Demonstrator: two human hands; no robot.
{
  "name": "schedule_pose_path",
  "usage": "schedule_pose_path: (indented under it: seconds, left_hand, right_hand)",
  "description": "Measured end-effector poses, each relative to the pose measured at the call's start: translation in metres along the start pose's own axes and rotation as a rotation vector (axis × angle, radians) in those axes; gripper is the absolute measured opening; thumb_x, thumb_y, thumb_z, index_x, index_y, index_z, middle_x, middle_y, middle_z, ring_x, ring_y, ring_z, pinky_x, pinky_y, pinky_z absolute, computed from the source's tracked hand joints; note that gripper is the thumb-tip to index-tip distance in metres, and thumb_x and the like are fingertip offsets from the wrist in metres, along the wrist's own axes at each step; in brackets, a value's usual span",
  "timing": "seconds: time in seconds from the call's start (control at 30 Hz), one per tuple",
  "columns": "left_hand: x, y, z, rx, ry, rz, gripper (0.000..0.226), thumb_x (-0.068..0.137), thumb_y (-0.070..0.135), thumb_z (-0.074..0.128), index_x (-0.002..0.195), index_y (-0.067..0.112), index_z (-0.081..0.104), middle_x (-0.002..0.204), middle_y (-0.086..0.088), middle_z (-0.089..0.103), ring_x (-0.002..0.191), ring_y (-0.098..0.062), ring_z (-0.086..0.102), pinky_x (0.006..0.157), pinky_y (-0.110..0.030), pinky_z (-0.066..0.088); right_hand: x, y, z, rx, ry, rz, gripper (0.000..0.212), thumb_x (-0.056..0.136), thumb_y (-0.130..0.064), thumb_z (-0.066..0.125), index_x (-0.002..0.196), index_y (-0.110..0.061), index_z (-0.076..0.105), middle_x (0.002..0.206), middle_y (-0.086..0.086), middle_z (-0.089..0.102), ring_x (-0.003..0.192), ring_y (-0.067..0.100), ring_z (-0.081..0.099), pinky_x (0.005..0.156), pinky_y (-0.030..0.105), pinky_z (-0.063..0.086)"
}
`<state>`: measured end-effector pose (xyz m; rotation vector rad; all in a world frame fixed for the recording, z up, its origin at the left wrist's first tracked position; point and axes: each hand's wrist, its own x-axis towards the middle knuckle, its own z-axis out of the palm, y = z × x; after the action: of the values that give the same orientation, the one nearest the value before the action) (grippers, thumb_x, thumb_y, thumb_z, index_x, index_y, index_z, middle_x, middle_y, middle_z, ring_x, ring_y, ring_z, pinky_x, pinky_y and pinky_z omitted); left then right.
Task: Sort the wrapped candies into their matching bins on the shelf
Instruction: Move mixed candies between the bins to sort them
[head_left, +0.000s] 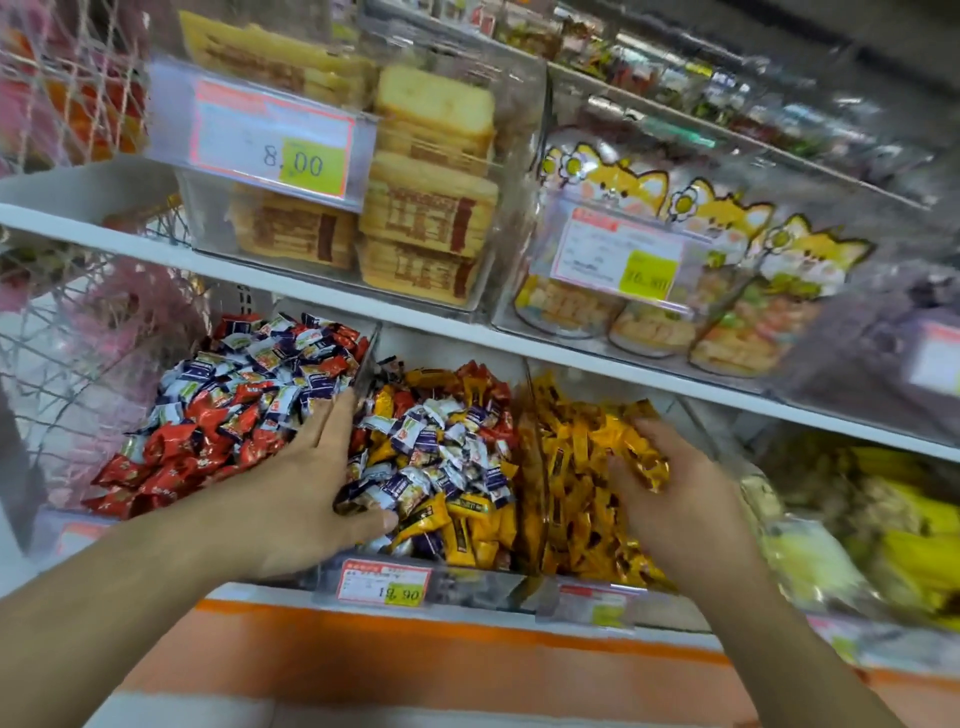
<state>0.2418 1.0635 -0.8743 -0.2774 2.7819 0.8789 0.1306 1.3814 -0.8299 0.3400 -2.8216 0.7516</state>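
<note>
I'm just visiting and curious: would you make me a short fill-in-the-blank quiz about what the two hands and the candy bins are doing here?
1. The right hand grips a bunch of shiny ____ wrapped candies.
2. The left hand lies spread across the divider between the left clear plastic bin and the ____ bin.
3. The yellow price tag on the upper shelf's cake box reads ____.
4. The middle bin's pile is ____, not one colour.

Missing words: yellow; middle; 8.00; mixed
</note>
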Motion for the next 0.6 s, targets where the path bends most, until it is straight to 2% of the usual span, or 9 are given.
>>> schedule_pose_path:
  seconds: [0.07, 0.13, 0.17, 0.23, 0.3, 0.37, 0.47, 0.57, 0.6]
  left_hand:
    - [-0.001, 0.002, 0.001, -0.008, -0.003, 0.000, 0.132, 0.080, 0.076, 0.061, 0.143, 0.036, -0.048, 0.159, 0.009, -0.041, 0.158, -0.021, 0.008, 0.121, -0.035, 0.032]
    - [0.000, 0.002, 0.002, -0.013, -0.001, 0.013, 0.135, 0.078, 0.075, 0.064, 0.143, 0.036, -0.047, 0.160, 0.011, -0.040, 0.157, -0.020, 0.009, 0.120, -0.034, 0.033]
    - [0.001, 0.000, 0.002, -0.010, 0.004, 0.021, 0.136, 0.077, 0.076, 0.065, 0.143, 0.037, -0.047, 0.160, 0.011, -0.040, 0.158, -0.019, 0.006, 0.122, -0.034, 0.029]
    - [0.003, -0.003, 0.003, 0.001, 0.002, 0.025, 0.137, 0.075, 0.079, 0.064, 0.142, 0.038, -0.048, 0.160, 0.012, -0.039, 0.158, -0.016, 0.000, 0.125, -0.034, 0.021]
    - [0.005, -0.005, 0.003, 0.018, -0.007, 0.016, 0.137, 0.074, 0.081, 0.063, 0.140, 0.038, -0.050, 0.160, 0.010, -0.039, 0.158, -0.017, -0.004, 0.126, -0.035, 0.019]
    - [0.007, -0.006, 0.004, 0.036, -0.008, 0.013, 0.137, 0.074, 0.082, 0.061, 0.138, 0.038, -0.051, 0.160, 0.009, -0.039, 0.157, -0.018, -0.009, 0.127, -0.038, 0.018]
    - [0.008, -0.006, 0.005, 0.045, -0.003, 0.019, 0.137, 0.075, 0.083, 0.060, 0.139, 0.036, -0.050, 0.160, 0.010, -0.039, 0.155, -0.014, -0.018, 0.128, -0.037, 0.012]
    - [0.009, -0.006, 0.005, 0.031, -0.013, 0.011, 0.137, 0.076, 0.081, 0.062, 0.139, 0.035, -0.051, 0.160, 0.012, -0.040, 0.155, -0.014, -0.017, 0.128, -0.037, 0.009]
    - [0.009, -0.006, 0.004, 0.026, -0.019, 0.009, 0.136, 0.078, 0.080, 0.062, 0.139, 0.035, -0.051, 0.159, 0.013, -0.040, 0.155, -0.015, -0.017, 0.128, -0.037, 0.007]
  right_hand:
    - [0.001, 0.011, -0.003, -0.122, -0.025, -0.002, 0.066, 0.094, -0.054, 0.064, 0.154, -0.036, 0.042, 0.117, 0.000, 0.070, 0.071, 0.013, 0.066, 0.062, 0.027, 0.042]
    - [0.002, 0.010, -0.001, -0.118, -0.024, -0.033, 0.067, 0.095, -0.053, 0.065, 0.155, -0.034, 0.041, 0.127, 0.001, 0.067, 0.075, 0.012, 0.067, 0.064, 0.023, 0.044]
    - [0.003, 0.006, 0.001, -0.086, -0.011, -0.063, 0.064, 0.096, -0.050, 0.065, 0.153, -0.031, 0.044, 0.136, -0.001, 0.063, 0.088, 0.018, 0.070, 0.072, 0.022, 0.045]
    - [0.006, -0.008, 0.008, -0.026, -0.010, -0.130, 0.056, 0.098, -0.043, 0.064, 0.150, -0.027, 0.050, 0.146, -0.006, 0.055, 0.120, 0.021, 0.062, 0.090, 0.025, 0.043]
    - [0.009, -0.030, 0.018, -0.005, -0.056, -0.202, 0.049, 0.100, -0.040, 0.062, 0.147, -0.027, 0.052, 0.139, -0.010, 0.055, 0.132, 0.014, 0.050, 0.099, 0.023, 0.038]
    - [0.018, -0.055, 0.031, 0.009, -0.112, -0.273, 0.041, 0.102, -0.039, 0.060, 0.141, -0.029, 0.056, 0.123, -0.012, 0.060, 0.121, 0.012, 0.055, 0.094, 0.022, 0.040]
    - [0.045, -0.093, 0.057, -0.015, -0.184, -0.342, 0.039, 0.103, -0.034, 0.058, 0.141, -0.031, 0.054, 0.102, -0.005, 0.067, 0.089, 0.015, 0.064, 0.078, 0.027, 0.049]
    - [0.086, -0.123, 0.093, -0.065, -0.324, -0.305, 0.045, 0.106, -0.027, 0.054, 0.149, -0.037, 0.048, 0.136, 0.001, 0.062, 0.099, 0.024, 0.069, 0.077, 0.037, 0.059]
    - [0.099, -0.129, 0.106, -0.079, -0.380, -0.286, 0.047, 0.106, -0.022, 0.052, 0.149, -0.039, 0.048, 0.142, 0.001, 0.058, 0.092, 0.024, 0.071, 0.069, 0.036, 0.061]
